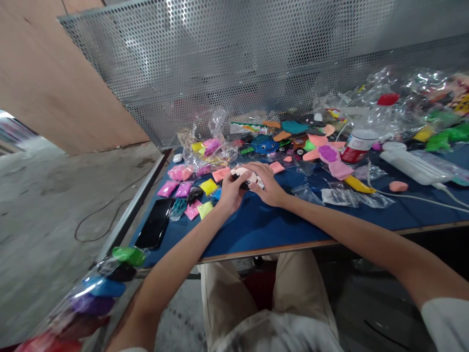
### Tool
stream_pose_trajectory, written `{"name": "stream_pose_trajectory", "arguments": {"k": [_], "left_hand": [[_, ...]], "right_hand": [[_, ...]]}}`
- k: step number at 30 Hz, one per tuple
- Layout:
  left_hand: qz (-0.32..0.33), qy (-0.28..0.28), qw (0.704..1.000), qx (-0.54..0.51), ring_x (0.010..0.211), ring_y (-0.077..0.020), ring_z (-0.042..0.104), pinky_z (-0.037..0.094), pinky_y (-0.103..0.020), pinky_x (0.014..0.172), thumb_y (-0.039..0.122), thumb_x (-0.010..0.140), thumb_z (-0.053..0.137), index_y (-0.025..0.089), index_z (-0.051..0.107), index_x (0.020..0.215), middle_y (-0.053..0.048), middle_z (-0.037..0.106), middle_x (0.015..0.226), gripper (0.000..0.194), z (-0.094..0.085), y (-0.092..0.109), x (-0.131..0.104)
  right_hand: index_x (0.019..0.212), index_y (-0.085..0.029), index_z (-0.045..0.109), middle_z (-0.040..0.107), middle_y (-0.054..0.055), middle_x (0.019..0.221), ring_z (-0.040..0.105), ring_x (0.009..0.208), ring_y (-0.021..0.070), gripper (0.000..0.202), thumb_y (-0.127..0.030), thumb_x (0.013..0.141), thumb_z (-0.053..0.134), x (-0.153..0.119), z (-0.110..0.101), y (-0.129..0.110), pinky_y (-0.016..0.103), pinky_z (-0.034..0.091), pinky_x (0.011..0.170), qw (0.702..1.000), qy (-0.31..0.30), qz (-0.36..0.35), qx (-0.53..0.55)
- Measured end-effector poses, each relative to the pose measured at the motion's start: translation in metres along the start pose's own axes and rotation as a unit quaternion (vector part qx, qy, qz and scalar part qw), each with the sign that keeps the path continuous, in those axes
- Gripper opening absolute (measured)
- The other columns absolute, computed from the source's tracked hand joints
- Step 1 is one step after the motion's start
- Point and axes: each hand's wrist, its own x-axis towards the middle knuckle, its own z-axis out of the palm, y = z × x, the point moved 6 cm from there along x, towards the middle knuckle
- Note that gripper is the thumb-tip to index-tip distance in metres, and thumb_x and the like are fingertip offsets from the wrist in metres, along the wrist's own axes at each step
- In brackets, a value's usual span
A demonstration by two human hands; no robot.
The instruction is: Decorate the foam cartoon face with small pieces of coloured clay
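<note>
Above the front part of the blue tabletop (252,230), a small white and black clay figure (239,171) with what look like dark eye spots sits between my two hands. My left hand (232,193) grips its left side, thumb and fingers closed on it. From the right, my right hand (270,187) curls over the top, its fingers covering much of the figure. Just left of the hands lie small clay packets, among them a yellow packet (208,187), a pale green packet (205,209) and a salmon packet (221,174).
A black phone (155,223) lies at the left edge. Bagged coloured clay (97,293) hangs or sits beside the table's left corner. Behind are clay shapes, a blue clay piece (265,145), a red-capped bottle (361,139), a white device (415,165) with cable, and a perforated metal panel (234,58).
</note>
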Motion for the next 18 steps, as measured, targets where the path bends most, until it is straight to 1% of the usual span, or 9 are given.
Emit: {"name": "stream_pose_trajectory", "arguments": {"k": [4, 7, 10, 14, 16, 18], "left_hand": [[-0.003, -0.004, 1.0, -0.004, 0.071, -0.0126, 0.067, 0.054, -0.024, 0.066, 0.024, 0.062, 0.095, 0.018, 0.067, 0.084, 0.001, 0.069, 0.079, 0.036, -0.0002, -0.0017, 0.0013], [-0.005, 0.005, 1.0, -0.006, 0.072, -0.0137, 0.068, 0.056, -0.026, 0.069, 0.027, 0.065, 0.093, 0.018, 0.068, 0.086, 0.001, 0.069, 0.08, 0.034, -0.0022, -0.0027, 0.0024], [-0.008, 0.014, 1.0, -0.004, 0.073, -0.0136, 0.068, 0.057, -0.027, 0.071, 0.026, 0.066, 0.093, 0.018, 0.067, 0.085, 0.001, 0.069, 0.08, 0.033, -0.0037, -0.0032, 0.0031], [0.002, 0.012, 1.0, -0.003, 0.074, -0.0132, 0.067, 0.054, -0.025, 0.069, 0.025, 0.065, 0.094, 0.018, 0.067, 0.083, 0.001, 0.069, 0.08, 0.033, -0.0026, -0.002, 0.0032], [0.015, 0.008, 1.0, 0.002, 0.075, -0.0131, 0.067, 0.054, -0.025, 0.071, 0.025, 0.066, 0.093, 0.018, 0.067, 0.082, 0.001, 0.069, 0.081, 0.032, -0.0018, -0.0012, 0.0028], [0.037, 0.004, 0.999, 0.012, 0.077, -0.0128, 0.066, 0.054, -0.024, 0.073, 0.024, 0.068, 0.092, 0.019, 0.066, 0.082, 0.001, 0.069, 0.082, 0.03, -0.0017, -0.0005, 0.002]], "right_hand": [[0.143, -0.026, 0.06, 0.069, 0.013, 0.138, 0.06, 0.127, 0.0322, 0.054, -0.063, 0.104, 0.048, 0.0027, -0.001, 0.0012, 0.056, 0.044, 0.112, 1.0, 0.004, -0.006, 0.0], [0.139, -0.025, 0.063, 0.07, 0.013, 0.137, 0.061, 0.126, 0.0318, 0.048, -0.057, 0.105, 0.049, 0.0041, -0.0027, 0.0031, 0.055, 0.045, 0.11, 1.0, 0.01, -0.011, -0.005], [0.137, -0.025, 0.064, 0.07, 0.013, 0.135, 0.062, 0.125, 0.031, 0.047, -0.056, 0.105, 0.049, 0.0049, -0.0039, 0.0042, 0.053, 0.047, 0.109, 1.0, 0.006, -0.014, -0.005], [0.136, -0.025, 0.066, 0.071, 0.012, 0.132, 0.063, 0.124, 0.0299, 0.046, -0.056, 0.106, 0.049, 0.0057, -0.0062, 0.0039, 0.054, 0.047, 0.109, 1.0, 0.008, -0.022, 0.009], [0.133, -0.026, 0.068, 0.072, 0.011, 0.13, 0.063, 0.123, 0.0291, 0.045, -0.057, 0.106, 0.049, 0.0063, -0.0076, 0.0056, 0.053, 0.049, 0.109, 1.0, 0.014, -0.011, 0.015], [0.13, -0.026, 0.071, 0.073, 0.011, 0.126, 0.065, 0.12, 0.028, 0.046, -0.059, 0.105, 0.05, 0.0069, -0.0088, 0.0083, 0.05, 0.054, 0.103, 0.999, 0.019, 0.007, 0.03]]}}
